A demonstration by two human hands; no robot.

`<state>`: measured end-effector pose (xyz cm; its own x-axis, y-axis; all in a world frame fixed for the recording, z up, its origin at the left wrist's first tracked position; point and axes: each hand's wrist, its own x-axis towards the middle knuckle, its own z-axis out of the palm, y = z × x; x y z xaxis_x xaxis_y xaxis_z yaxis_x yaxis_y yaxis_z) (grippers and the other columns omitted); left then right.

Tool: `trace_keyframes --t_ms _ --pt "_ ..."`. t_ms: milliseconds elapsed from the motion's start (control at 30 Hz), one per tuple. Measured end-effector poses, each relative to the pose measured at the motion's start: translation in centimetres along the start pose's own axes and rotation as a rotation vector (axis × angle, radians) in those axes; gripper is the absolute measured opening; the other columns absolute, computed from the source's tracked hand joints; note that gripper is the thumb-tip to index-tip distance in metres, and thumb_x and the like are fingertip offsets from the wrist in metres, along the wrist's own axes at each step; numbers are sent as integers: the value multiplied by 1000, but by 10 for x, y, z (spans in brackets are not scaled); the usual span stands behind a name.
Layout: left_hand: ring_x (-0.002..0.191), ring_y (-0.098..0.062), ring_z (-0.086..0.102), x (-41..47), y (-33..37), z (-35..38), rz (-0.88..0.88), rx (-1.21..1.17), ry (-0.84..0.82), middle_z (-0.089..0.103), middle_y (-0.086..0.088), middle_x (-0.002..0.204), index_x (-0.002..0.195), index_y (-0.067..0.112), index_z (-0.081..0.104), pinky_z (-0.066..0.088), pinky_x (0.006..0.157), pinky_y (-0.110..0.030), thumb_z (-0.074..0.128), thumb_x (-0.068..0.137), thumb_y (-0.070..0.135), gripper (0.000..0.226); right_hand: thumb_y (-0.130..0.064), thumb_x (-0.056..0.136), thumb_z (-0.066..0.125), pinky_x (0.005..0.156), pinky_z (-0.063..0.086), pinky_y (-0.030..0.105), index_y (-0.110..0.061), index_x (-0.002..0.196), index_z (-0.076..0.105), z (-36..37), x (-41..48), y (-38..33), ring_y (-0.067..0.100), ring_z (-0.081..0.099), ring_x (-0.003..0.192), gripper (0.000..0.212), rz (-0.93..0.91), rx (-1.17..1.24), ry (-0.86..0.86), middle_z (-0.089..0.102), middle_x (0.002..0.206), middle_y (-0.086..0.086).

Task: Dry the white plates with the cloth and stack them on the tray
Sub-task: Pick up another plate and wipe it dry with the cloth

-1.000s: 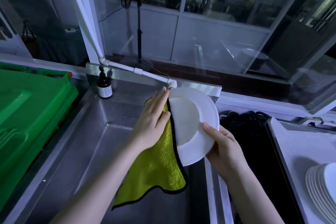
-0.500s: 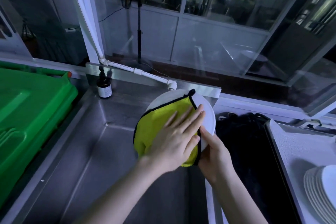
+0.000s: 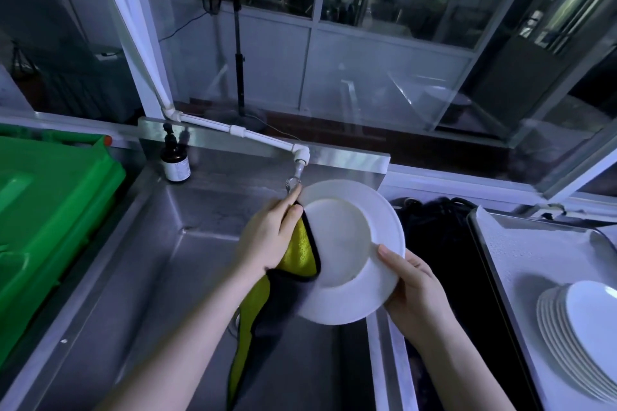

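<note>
A white plate (image 3: pixel 347 250) is held tilted over the steel sink, its inner face toward me. My right hand (image 3: pixel 412 287) grips its lower right rim, thumb on the front. My left hand (image 3: pixel 270 237) holds a yellow cloth (image 3: pixel 300 250) with black edging against the plate's left rim; the rest of the cloth hangs down below the plate. A stack of several white plates (image 3: pixel 582 337) lies on the tray (image 3: pixel 521 243) at the right.
The steel sink (image 3: pixel 160 277) lies below my hands, with a white pipe and tap (image 3: pixel 298 160) just behind the plate. A dark bottle (image 3: pixel 174 160) stands at the sink's back left. A green crate (image 3: pixel 50 210) sits left. A black bin (image 3: pixel 444 243) is between sink and tray.
Half a second ago the cloth and my left hand covered the plate's face. They have slid off to the plate's left edge, leaving the inner face bare; the cloth hangs down again.
</note>
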<state>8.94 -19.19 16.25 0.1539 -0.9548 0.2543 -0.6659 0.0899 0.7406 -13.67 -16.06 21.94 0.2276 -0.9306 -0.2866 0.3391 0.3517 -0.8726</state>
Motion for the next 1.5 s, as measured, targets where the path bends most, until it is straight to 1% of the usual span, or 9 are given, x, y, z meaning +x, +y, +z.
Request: trace_keyframes --t_ms 200,467,667,833,1033,1167,1300,1400,1500 --pt "87 -46 64 -2 -1 -4 -74 222 27 71 -26 94 138 25 55 47 68 -45 27 101 49 53 -13 84 60 70 60 33 -2 95 76 -22 -4 -7 30 71 88 23 13 -66 -34 72 104 24" --pt "93 -22 66 -7 19 5 -233 -108 38 74 3 97 111 31 69 48 78 -28 68 90 24 22 -45 80 72 61 43 37 3 86 69 -44 -10 -17 20 58 70 49 -269 -565 -110 62 74 17" --pt "108 -19 66 -4 47 4 -420 -510 6 73 2 108 107 52 66 48 102 -45 50 84 66 31 -28 91 61 51 33 19 -14 107 73 -47 -4 -14 2 43 52 25 -633 -1080 -91 48 56 -2" --pt "111 -13 64 -12 85 10 -454 -650 20 72 12 110 105 41 71 46 105 -45 57 76 67 41 -4 88 66 94 50 15 -18 136 61 -67 -2 -10 7 63 116 50 -940 -1410 -225 69 127 -3" --pt "86 8 65 -31 118 43 -458 -656 38 72 25 90 116 43 63 52 77 -15 74 79 12 49 1 95 35 91 58 39 -14 140 57 -112 -5 -22 25 57 129 52 -1157 -1735 -229 57 144 5" --pt "90 7 62 -33 147 74 -510 -741 69 69 20 101 110 46 64 44 70 -13 68 83 1 52 0 89 62 98 54 43 -19 139 57 -145 -8 -40 24 54 132 54 -1061 -1679 -257 56 145 1" --pt "104 -4 61 -31 175 107 -516 -788 58 68 12 114 123 39 64 46 79 -19 67 83 0 55 -55 87 63 121 23 34 -40 143 50 -197 -21 -73 9 27 149 59 -666 -1506 -243 32 158 -18" --pt "114 -8 59 -29 191 135 -499 -787 18 66 12 123 128 35 63 45 89 -25 67 84 0 57 -44 80 76 112 28 13 -39 137 54 -246 -40 -102 -6 34 140 61 -435 -1190 46 39 150 -23" --pt "114 -6 58 -29 210 169 -486 -786 -31 64 12 124 127 36 63 45 91 -27 67 84 1 56 -22 85 77 94 49 27 -25 124 67 -285 -50 -112 10 66 97 40 -373 -998 477 68 111 -7"
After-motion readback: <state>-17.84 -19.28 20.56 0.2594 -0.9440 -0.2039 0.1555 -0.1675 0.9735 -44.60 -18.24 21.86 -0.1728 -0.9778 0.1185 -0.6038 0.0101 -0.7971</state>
